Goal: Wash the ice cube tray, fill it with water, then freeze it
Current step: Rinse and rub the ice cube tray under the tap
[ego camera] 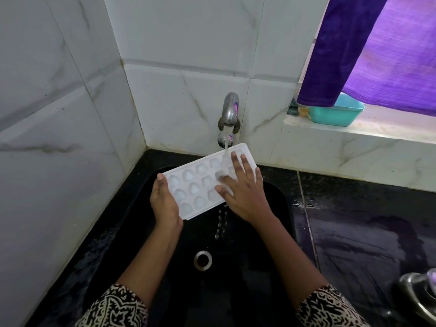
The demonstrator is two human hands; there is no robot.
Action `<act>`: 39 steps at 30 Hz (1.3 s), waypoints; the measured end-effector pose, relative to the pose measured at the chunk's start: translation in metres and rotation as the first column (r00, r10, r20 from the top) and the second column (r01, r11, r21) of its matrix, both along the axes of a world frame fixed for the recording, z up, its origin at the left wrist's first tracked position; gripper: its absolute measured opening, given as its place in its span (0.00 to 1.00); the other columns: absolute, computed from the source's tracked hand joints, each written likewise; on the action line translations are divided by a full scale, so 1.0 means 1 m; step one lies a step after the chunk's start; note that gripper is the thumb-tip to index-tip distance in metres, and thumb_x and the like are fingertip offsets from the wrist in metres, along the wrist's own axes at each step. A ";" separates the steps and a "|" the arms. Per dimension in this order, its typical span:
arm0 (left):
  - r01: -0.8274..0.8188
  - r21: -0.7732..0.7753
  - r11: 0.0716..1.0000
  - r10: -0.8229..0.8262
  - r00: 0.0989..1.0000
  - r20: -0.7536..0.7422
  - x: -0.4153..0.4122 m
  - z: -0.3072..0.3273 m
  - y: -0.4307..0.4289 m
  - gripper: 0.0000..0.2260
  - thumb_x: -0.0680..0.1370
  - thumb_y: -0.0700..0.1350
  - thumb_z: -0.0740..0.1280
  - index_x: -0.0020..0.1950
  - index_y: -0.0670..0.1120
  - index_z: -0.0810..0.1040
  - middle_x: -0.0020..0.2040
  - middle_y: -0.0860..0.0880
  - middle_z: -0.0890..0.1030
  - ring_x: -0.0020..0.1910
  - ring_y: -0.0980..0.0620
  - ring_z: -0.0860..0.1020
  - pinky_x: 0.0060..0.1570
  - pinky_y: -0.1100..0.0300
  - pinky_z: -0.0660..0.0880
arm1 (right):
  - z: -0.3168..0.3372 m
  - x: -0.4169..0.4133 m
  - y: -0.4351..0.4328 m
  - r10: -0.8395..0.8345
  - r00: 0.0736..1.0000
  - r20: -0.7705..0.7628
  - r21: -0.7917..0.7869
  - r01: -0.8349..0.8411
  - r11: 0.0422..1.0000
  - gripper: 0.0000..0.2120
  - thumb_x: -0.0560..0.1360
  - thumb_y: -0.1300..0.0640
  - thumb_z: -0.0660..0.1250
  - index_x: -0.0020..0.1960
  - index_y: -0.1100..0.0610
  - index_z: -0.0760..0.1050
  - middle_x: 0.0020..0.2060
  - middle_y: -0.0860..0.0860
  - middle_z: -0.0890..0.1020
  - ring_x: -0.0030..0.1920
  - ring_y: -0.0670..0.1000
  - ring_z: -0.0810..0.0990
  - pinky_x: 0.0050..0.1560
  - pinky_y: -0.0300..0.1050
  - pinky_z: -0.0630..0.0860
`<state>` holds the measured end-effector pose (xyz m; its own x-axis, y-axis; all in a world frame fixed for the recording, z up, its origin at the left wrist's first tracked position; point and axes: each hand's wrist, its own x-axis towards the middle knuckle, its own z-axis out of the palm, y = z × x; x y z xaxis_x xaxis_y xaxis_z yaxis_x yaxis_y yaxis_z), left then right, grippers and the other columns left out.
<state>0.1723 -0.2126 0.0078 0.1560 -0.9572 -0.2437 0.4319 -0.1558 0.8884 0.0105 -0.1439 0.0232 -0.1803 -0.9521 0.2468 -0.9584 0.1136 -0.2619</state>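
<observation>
The left short end of the white ice cube tray is gripped by the left hand. The thumb is laid along the top rim, and the other fingers are hidden beneath the tray. The right hand is laid flat on the tray's right half, with its fingers straight and spread apart, so that several cavities are covered.

The tray is held cavities-up above the back part of the black sink, set slantwise with its right end nearest the wall. A thin stream of water is delivered from the steel tap onto the tray's far right end, just beside the right fingertips. Drops are shed from the tray's near long edge into the basin. A round metal drain is seen in the sink floor, near its middle.

The forearms are covered towards the elbow by black-and-white patterned sleeves. The dark counter to the right of the sink is wet, with droplets close to the sink's right edge. At the counter's near right corner a steel vessel is cut off by the frame. On the left end of the window ledge a teal tub is set, partly hidden by a purple curtain.
</observation>
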 end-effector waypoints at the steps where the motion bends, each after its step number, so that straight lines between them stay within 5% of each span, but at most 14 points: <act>1: 0.003 -0.003 1.000 -0.003 1.000 0.000 0.000 -0.001 0.001 0.12 0.82 0.57 0.60 0.47 0.54 0.80 0.42 0.54 0.84 0.37 0.58 0.84 0.30 0.64 0.78 | 0.002 -0.002 -0.001 -0.024 1.000 -0.003 -0.008 0.024 1.000 0.22 0.78 0.36 0.49 0.59 0.44 0.75 0.77 0.47 0.41 0.75 0.47 0.33 0.72 0.59 0.38; 7: 0.010 0.004 1.000 -0.010 1.000 -0.018 -0.001 -0.001 0.000 0.13 0.81 0.58 0.60 0.48 0.53 0.79 0.39 0.56 0.85 0.37 0.56 0.84 0.29 0.63 0.78 | -0.003 0.013 -0.003 0.015 1.000 0.026 0.023 -0.016 1.000 0.24 0.78 0.37 0.50 0.68 0.47 0.68 0.76 0.45 0.39 0.74 0.46 0.31 0.72 0.62 0.38; 12: 0.019 0.008 1.000 -0.019 1.000 -0.012 0.000 -0.006 0.004 0.12 0.81 0.58 0.60 0.49 0.54 0.80 0.40 0.55 0.85 0.38 0.56 0.84 0.30 0.63 0.78 | 0.000 0.006 -0.005 -0.057 0.998 0.037 -0.045 0.059 0.997 0.21 0.79 0.38 0.51 0.59 0.47 0.75 0.77 0.48 0.44 0.76 0.49 0.36 0.72 0.61 0.38; 16: 0.007 0.013 1.000 -0.007 0.999 -0.042 -0.003 -0.002 0.002 0.13 0.82 0.57 0.60 0.49 0.52 0.80 0.41 0.53 0.85 0.38 0.55 0.84 0.30 0.62 0.78 | -0.006 0.017 -0.005 0.004 1.000 0.010 0.028 -0.004 1.000 0.27 0.78 0.36 0.49 0.70 0.49 0.66 0.76 0.45 0.38 0.73 0.45 0.31 0.72 0.61 0.38; 20: -0.023 -0.007 1.000 0.022 0.999 -0.037 0.002 -0.002 0.001 0.11 0.82 0.57 0.59 0.49 0.55 0.79 0.40 0.56 0.85 0.37 0.59 0.84 0.29 0.65 0.77 | -0.002 -0.001 0.009 -0.034 0.974 0.223 -0.091 0.056 0.994 0.27 0.76 0.34 0.46 0.63 0.44 0.74 0.76 0.44 0.41 0.72 0.42 0.32 0.72 0.58 0.38; 23: -0.022 0.005 1.000 0.022 0.998 -0.056 0.004 -0.002 0.002 0.11 0.82 0.57 0.59 0.49 0.55 0.79 0.44 0.54 0.84 0.37 0.58 0.84 0.30 0.64 0.78 | 0.002 -0.012 0.020 -0.097 0.951 0.295 -0.163 0.150 0.975 0.21 0.77 0.39 0.52 0.60 0.46 0.76 0.77 0.47 0.49 0.72 0.41 0.36 0.74 0.60 0.45; 28: -0.016 -0.006 1.000 0.016 0.998 -0.064 0.002 0.000 0.001 0.13 0.82 0.56 0.59 0.50 0.52 0.79 0.44 0.53 0.84 0.38 0.56 0.84 0.30 0.62 0.79 | -0.007 -0.004 0.023 0.007 0.984 0.179 -0.154 0.021 0.988 0.15 0.77 0.44 0.61 0.58 0.49 0.77 0.76 0.48 0.47 0.75 0.48 0.39 0.71 0.61 0.46; 39: -0.037 -0.052 0.998 0.035 0.999 -0.041 0.009 0.003 -0.001 0.11 0.83 0.55 0.59 0.48 0.53 0.79 0.44 0.54 0.84 0.39 0.58 0.84 0.32 0.64 0.78 | -0.011 0.008 0.009 0.005 1.000 -0.003 -0.027 -0.005 1.000 0.18 0.78 0.40 0.55 0.56 0.47 0.77 0.77 0.48 0.43 0.76 0.50 0.37 0.73 0.62 0.43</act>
